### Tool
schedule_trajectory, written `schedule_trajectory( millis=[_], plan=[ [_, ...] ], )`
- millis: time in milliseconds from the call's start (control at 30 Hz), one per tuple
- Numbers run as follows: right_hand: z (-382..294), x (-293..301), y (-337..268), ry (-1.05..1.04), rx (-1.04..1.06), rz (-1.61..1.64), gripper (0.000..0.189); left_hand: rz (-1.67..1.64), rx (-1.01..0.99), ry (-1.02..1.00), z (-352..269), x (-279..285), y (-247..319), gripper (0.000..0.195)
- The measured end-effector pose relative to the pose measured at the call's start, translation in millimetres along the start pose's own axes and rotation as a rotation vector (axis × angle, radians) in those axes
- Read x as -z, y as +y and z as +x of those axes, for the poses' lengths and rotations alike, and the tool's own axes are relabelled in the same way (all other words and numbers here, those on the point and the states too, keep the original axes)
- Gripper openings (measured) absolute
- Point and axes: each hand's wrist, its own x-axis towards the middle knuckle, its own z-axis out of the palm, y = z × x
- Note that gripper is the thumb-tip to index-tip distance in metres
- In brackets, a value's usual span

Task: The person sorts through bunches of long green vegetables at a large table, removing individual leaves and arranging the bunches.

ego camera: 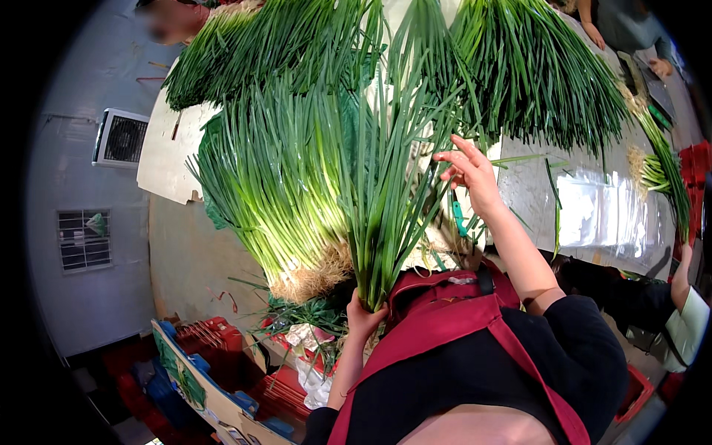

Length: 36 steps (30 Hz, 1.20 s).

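Note:
My left hand (365, 314) is closed round the lower stems of a bunch of green onions (384, 222), whose long leaves fan out away from me across the table. My right hand (467, 167) is raised beside the leaf ends at the right, fingers spread and partly bent, holding nothing. Left of the held bunch lies a large pile of green onions (289, 189) with pale stems and bushy roots towards me. A green-handled tool (459, 218) rests on the table below my right hand; its other end cannot be made out.
Large heaps of green onions lie at the far left (267, 55) and far right (534, 72). More onions (662, 150) are at the right edge, near a co-worker's hand (687, 256). Other people stand at the far side. Red crates (217, 339) and a litter-filled basket (311, 356) sit below left.

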Motion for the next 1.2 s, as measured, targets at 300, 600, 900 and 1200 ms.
schedule_trajectory(
  millis=[300,600,900,1200],
  plan=[
    [12.0,-27.9,-1.7,-0.164,0.055,-0.294,0.033,-0.05,-0.031,-0.057,-6.9,7.1,-1.7,0.045],
    [10.1,-39.9,4.8,-0.24,-0.126,0.023,0.014,-0.178,0.004,-0.089,-10.9,4.9,13.8,0.046],
    [-7.5,-40.2,6.8,-0.138,-0.095,0.002,0.011,-0.311,0.022,-0.124,-10.2,-2.1,3.4,0.055],
    [16.2,18.8,8.0,0.091,0.138,-0.152,0.032,-0.406,0.089,-0.153,-13.4,-0.5,20.2,0.055]
  ],
)
